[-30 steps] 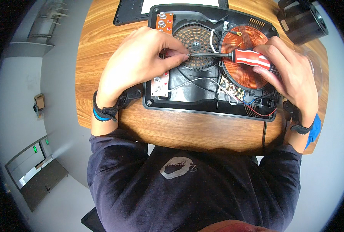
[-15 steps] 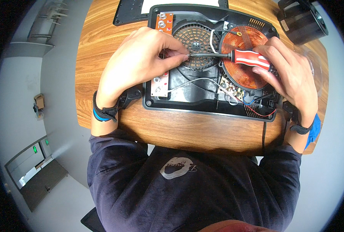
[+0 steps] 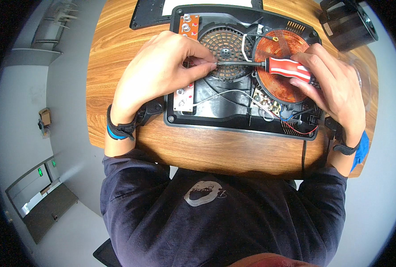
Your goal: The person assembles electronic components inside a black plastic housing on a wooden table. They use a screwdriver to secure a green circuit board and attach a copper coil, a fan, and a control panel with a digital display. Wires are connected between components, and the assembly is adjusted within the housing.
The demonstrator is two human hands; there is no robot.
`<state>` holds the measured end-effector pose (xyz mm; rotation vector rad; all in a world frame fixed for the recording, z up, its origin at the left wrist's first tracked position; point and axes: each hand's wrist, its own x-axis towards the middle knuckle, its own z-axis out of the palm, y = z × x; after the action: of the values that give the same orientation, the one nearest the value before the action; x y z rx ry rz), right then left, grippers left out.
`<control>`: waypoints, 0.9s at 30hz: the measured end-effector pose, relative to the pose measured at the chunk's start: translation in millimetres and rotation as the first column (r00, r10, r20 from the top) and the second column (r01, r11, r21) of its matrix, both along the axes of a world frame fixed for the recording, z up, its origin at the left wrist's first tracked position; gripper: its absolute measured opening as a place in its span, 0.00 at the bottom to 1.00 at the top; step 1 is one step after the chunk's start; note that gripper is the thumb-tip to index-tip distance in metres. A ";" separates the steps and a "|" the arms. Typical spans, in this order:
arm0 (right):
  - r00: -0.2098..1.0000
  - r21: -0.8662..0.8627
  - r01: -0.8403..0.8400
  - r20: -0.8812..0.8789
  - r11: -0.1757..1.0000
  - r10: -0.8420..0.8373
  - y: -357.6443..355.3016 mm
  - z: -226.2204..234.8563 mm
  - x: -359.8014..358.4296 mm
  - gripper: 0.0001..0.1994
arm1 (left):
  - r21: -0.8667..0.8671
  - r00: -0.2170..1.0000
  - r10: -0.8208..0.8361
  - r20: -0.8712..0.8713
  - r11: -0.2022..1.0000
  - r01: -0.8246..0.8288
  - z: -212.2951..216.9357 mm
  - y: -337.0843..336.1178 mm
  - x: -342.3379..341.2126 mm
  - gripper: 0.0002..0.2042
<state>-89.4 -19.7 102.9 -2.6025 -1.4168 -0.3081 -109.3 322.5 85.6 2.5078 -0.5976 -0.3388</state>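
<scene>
My right hand (image 3: 330,80) grips the red-and-white handle of a screwdriver (image 3: 289,69), its shaft lying level and pointing left. At the shaft's end, my left hand (image 3: 169,66) is closed in a pinch of thumb and forefinger. The tip is between or just at those fingers; whether a small screw is there too cannot be made out. Both hands are above an opened induction cooker (image 3: 215,120) in a black housing. Under the screwdriver are a round fan grille (image 3: 227,44) and a copper coil (image 3: 280,44). My left hand partly covers an orange button circuit board (image 3: 182,99).
A black panel with a white sheet (image 3: 149,15) lies behind the housing. At the back right stands a black container (image 3: 347,24), with a clear plastic dish (image 3: 362,82) partly behind my right hand. A black cable (image 3: 304,155) hangs over the table's (image 3: 233,151) front edge.
The screwdriver and my right hand have shifted very slightly. My left hand keeps its pinch at the tip, and the cooker has not moved.
</scene>
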 end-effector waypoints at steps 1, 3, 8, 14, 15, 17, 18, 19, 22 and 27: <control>1.000 0.002 -0.002 0.001 1.000 0.002 -0.1 0.2 0.0 0.18 | -0.003 1.000 -0.003 0.000 1.000 0.003 -0.5 0.1 0.3 0.10; 1.000 0.001 -0.003 0.005 1.000 0.003 0.3 0.9 -0.4 0.19 | -0.002 1.000 -0.004 -0.005 1.000 0.004 0.0 -0.3 0.6 0.10; 1.000 0.005 -0.017 0.007 1.000 0.017 1.4 -1.7 0.5 0.19 | 0.009 1.000 -0.002 -0.003 1.000 0.002 0.4 -0.9 -1.5 0.09; 1.000 0.003 -0.014 -0.006 1.000 0.014 0.4 -2.0 0.5 0.18 | -0.004 0.998 -0.044 0.040 0.999 0.044 -3.1 -1.2 -1.1 0.09; 1.000 0.003 -0.012 -0.006 1.000 0.012 0.4 -1.7 0.3 0.18 | -0.005 0.997 -0.052 0.050 0.999 0.052 -3.1 -1.0 -0.9 0.09; 1.000 0.002 -0.009 -0.003 1.000 0.009 0.3 -1.6 -0.2 0.18 | -0.007 0.995 -0.067 0.070 0.998 0.068 -4.0 -0.5 -0.3 0.09; 1.000 0.004 -0.010 -0.002 1.000 0.010 0.3 -1.9 -0.2 0.18 | -0.008 0.995 -0.068 0.075 0.998 0.069 -4.2 -0.6 -0.3 0.09; 1.000 0.006 -0.011 -0.001 1.000 0.011 0.2 -2.4 0.0 0.18 | -0.010 0.994 -0.069 0.080 0.997 0.070 -4.4 -0.9 -0.4 0.09; 1.000 0.002 -0.008 -0.009 1.000 0.008 -0.3 -3.3 -0.1 0.18 | -0.004 0.994 -0.070 0.084 0.998 0.070 -3.7 -1.0 -0.7 0.09; 1.000 0.006 -0.016 -0.001 1.000 0.016 1.0 -4.1 -0.3 0.17 | 0.002 0.986 -0.103 0.128 0.995 0.104 -6.4 0.6 -0.4 0.08</control>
<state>-89.7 -18.7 98.7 -2.5851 -1.4336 -0.3088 -109.7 323.1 79.2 2.5132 -0.7803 -0.2150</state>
